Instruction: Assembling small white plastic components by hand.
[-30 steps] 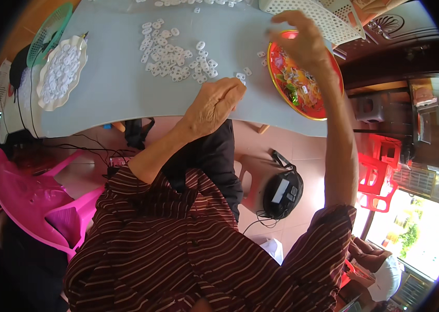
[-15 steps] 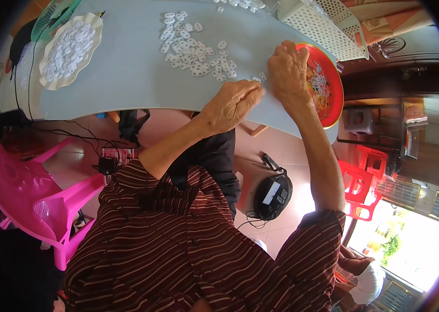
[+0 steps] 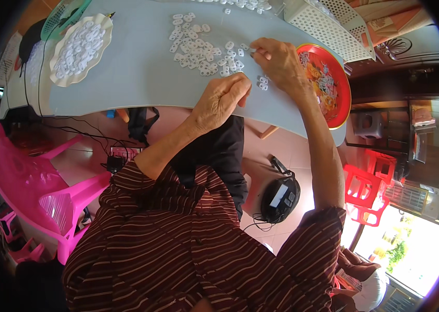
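A scalloped plate (image 3: 76, 49) heaped with small white parts sits at the desk's (image 3: 141, 78) left. The left hand (image 3: 222, 99) rests loosely curled at the near edge; what it holds cannot be told. The right hand (image 3: 282, 65) has left the red tray (image 3: 334, 86) and now pinches a piece from the scattered white pieces (image 3: 201, 49), indicating sorting continues.
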Available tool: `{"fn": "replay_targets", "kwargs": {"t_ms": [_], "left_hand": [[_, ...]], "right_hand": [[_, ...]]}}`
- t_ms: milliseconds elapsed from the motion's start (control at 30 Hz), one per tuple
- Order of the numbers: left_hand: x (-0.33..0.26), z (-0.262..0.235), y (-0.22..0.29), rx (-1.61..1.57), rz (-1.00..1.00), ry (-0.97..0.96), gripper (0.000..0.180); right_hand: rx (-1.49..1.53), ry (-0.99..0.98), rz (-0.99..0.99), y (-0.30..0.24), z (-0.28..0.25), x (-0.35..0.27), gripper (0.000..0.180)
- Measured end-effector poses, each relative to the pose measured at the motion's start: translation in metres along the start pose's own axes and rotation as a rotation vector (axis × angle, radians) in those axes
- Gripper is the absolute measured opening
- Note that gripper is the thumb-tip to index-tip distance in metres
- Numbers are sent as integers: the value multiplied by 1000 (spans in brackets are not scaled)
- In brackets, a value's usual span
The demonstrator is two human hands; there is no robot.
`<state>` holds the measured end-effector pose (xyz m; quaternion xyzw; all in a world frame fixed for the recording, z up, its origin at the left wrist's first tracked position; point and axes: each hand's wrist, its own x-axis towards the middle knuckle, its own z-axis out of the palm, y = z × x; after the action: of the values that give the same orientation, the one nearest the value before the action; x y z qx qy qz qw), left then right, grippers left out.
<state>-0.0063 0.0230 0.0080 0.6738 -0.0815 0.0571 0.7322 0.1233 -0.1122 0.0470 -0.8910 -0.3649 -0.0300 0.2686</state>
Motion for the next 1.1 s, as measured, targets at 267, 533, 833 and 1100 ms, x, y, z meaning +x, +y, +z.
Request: {"fn": "replay_targets", "kwargs": {"t_ms": [267, 533, 833, 1100], "left_hand": [[1, 4, 0, 71, 9, -25, 35], [0, 2, -4, 104, -29, -18, 37], [4, 5, -8, 159, 43, 43, 32], [12, 9, -8, 33, 99, 154, 13]], "right_hand": [[-69, -125, -93, 13, 17, 33, 18], [17, -140, -8, 6, 8, 21, 14], [-8, -126, -7, 8, 14, 12, 14], [207, -28, 57, -2, 2, -12, 12]]}}
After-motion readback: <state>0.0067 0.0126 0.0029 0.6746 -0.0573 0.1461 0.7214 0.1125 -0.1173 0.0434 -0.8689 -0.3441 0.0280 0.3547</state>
